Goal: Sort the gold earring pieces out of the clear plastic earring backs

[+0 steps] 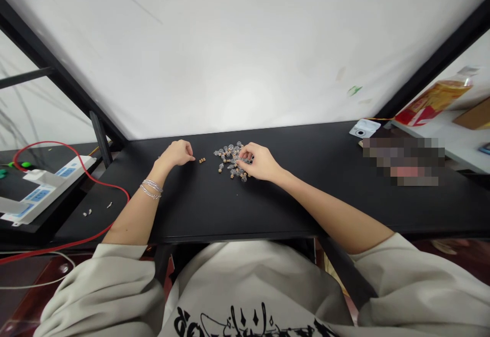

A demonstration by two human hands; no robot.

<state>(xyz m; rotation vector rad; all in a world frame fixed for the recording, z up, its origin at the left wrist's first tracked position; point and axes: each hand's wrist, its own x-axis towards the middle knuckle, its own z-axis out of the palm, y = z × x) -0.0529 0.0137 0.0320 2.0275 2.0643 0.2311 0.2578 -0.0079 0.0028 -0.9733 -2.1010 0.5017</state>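
Head view: tiny glass cork bottles (230,149) piled toward the back edge of the worktop (314,161), right hand (260,162) over their right side, fingers curled, can't tell if they're pinching one. Left hand (179,152) is curled too, grip unclear, near some little corks (202,160).

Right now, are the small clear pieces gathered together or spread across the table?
Gathered: the small clear pieces lie in one loose cluster at the right hand on the black table.
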